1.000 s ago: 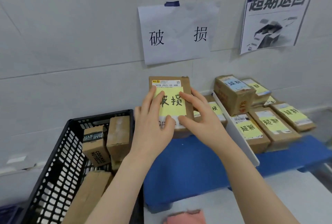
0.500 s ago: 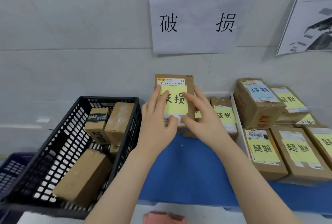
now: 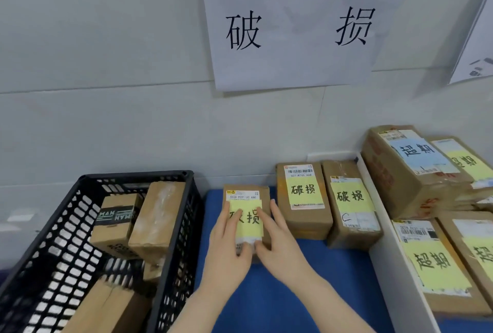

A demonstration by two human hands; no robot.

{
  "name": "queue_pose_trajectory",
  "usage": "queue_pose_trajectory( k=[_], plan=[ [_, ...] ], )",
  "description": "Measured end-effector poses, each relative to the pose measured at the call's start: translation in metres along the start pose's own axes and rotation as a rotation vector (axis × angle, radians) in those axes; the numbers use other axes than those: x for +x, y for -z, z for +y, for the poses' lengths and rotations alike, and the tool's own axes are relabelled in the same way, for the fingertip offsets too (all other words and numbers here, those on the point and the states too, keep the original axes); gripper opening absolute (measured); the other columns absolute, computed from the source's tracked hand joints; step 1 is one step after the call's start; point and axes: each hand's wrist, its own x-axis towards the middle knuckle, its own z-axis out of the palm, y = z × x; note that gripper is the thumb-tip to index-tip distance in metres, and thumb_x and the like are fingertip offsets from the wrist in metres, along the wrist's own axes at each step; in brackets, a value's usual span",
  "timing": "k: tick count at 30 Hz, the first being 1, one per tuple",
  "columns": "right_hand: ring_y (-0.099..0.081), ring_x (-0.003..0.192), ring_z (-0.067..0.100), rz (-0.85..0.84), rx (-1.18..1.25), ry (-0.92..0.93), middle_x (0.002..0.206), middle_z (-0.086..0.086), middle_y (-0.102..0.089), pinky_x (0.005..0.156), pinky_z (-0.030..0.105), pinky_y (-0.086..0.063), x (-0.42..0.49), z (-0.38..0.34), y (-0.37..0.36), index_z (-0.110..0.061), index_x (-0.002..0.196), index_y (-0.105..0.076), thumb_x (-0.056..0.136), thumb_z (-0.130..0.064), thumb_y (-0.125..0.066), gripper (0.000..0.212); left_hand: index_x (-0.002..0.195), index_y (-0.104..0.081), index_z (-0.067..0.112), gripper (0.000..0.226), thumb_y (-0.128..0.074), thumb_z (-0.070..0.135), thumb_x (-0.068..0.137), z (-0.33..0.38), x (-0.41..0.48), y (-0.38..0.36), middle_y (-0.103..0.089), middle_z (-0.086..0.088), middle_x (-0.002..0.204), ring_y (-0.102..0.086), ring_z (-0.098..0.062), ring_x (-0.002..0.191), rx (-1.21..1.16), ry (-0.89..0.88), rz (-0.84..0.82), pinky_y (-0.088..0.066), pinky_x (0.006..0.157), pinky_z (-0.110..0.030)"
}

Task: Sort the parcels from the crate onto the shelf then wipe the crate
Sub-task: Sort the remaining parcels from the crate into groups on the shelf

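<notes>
Your yellow-labelled parcel (image 3: 246, 215), held upright a second ago, now lies flat on the blue shelf (image 3: 280, 300), long axis toward the wall, just left of two damaged-goods parcels (image 3: 302, 199). The black crate (image 3: 184, 215), further left, holds more boxes. Your left hand (image 3: 226, 250) and right hand (image 3: 280, 247) press flat, fingers straight, on top, equally near.
</notes>
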Motion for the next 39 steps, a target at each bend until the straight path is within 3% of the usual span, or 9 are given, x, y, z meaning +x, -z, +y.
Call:
queue_pose_trajectory(
  k=[3,9,15,20,26,30,32,36,39],
  plan=[
    [-0.024,0.141,0.002,-0.004,-0.09,-0.046,0.156,-0.019,0.016,0.092,0.006,-0.037,0.015,0.007,-0.004,-0.026,0.151,-0.022,0.095,-0.014,-0.048,0.063,0.148,-0.032,0.029,0.064,-0.054,0.015,0.09,-0.015,0.02,-0.013,0.003,0.03,0.155,-0.012,-0.004,0.143,-0.011,0.03,-0.028,-0.046,0.098,-0.03],
    [-0.046,0.127,0.014,-0.029,-0.399,-0.094,0.159,-0.001,0.015,0.092,0.021,-0.046,0.032,-0.008,-0.009,-0.02,0.152,-0.016,0.098,-0.018,-0.045,0.062,0.144,-0.039,0.024,0.058,-0.05,0.007,0.089,-0.034,0.05,-0.019,-0.01,0.022,0.157,-0.018,-0.004,0.141,-0.099,0.079,-0.018,-0.039,0.108,-0.037],
    [-0.032,0.137,0.022,-0.094,-0.62,-0.108,0.158,0.012,0.0,0.111,0.029,-0.031,0.055,-0.024,-0.003,-0.008,0.149,-0.018,0.094,-0.006,-0.049,0.063,0.14,-0.042,0.029,0.051,-0.049,0.01,0.093,-0.037,0.066,-0.029,-0.013,0.022,0.155,-0.013,-0.005,0.14,-0.059,0.035,-0.002,-0.022,0.106,-0.021],
    [-0.031,0.136,0.028,-0.11,-0.69,-0.175,0.15,0.015,-0.021,0.107,0.033,-0.036,0.084,-0.027,0.003,-0.005,0.141,-0.032,0.094,-0.009,-0.051,0.051,0.139,-0.043,0.028,0.048,-0.049,0.013,0.094,-0.034,0.09,-0.036,-0.013,0.019,0.157,-0.012,-0.004,0.138,-0.051,0.048,-0.018,-0.022,0.104,-0.022],
    [-0.037,0.124,0.027,-0.077,-0.787,-0.139,0.131,0.011,-0.045,0.102,0.032,-0.035,0.1,-0.024,0.012,-0.008,0.124,-0.049,0.093,-0.012,-0.049,0.032,0.138,-0.044,0.027,0.049,-0.049,0.012,0.092,-0.033,0.105,-0.039,-0.016,0.019,0.155,-0.016,-0.006,0.137,-0.057,0.039,-0.019,-0.02,0.103,-0.021],
    [-0.022,0.141,0.028,-0.046,-0.779,-0.12,0.141,0.01,-0.039,0.115,0.037,-0.024,0.101,-0.018,0.011,-0.01,0.13,-0.047,0.095,-0.019,-0.05,0.036,0.138,-0.044,0.028,0.049,-0.049,0.011,0.092,-0.033,0.106,-0.038,-0.015,0.021,0.154,-0.017,-0.004,0.139,-0.091,0.03,-0.033,-0.029,0.102,-0.022],
    [-0.027,0.138,0.027,-0.055,-0.732,-0.123,0.141,0.012,-0.035,0.113,0.033,-0.027,0.101,-0.016,0.015,-0.008,0.129,-0.047,0.095,-0.02,-0.052,0.036,0.139,-0.043,0.029,0.05,-0.048,0.011,0.093,-0.031,0.105,-0.037,-0.014,0.024,0.154,-0.017,-0.003,0.14,-0.129,0.027,-0.064,-0.032,0.102,-0.022],
    [-0.045,0.115,0.02,-0.08,-0.671,-0.108,0.135,0.01,-0.034,0.094,0.023,-0.036,0.098,-0.013,0.025,-0.008,0.126,-0.049,0.091,-0.013,-0.053,0.035,0.149,-0.03,0.027,0.055,-0.041,0.013,0.097,-0.026,0.106,-0.032,-0.001,0.019,0.159,-0.006,-0.006,0.146,-0.055,0.004,-0.19,-0.017,0.108,-0.02],
    [-0.046,0.116,0.021,-0.109,-0.65,-0.099,0.137,0.009,-0.032,0.092,0.023,-0.038,0.093,-0.013,0.028,-0.009,0.132,-0.045,0.091,-0.01,-0.053,0.042,0.153,-0.02,0.027,0.056,-0.037,0.018,0.1,-0.018,0.097,-0.017,0.011,0.017,0.159,0.007,-0.007,0.147,-0.001,-0.004,-0.256,-0.01,0.114,-0.023]
  ],
)
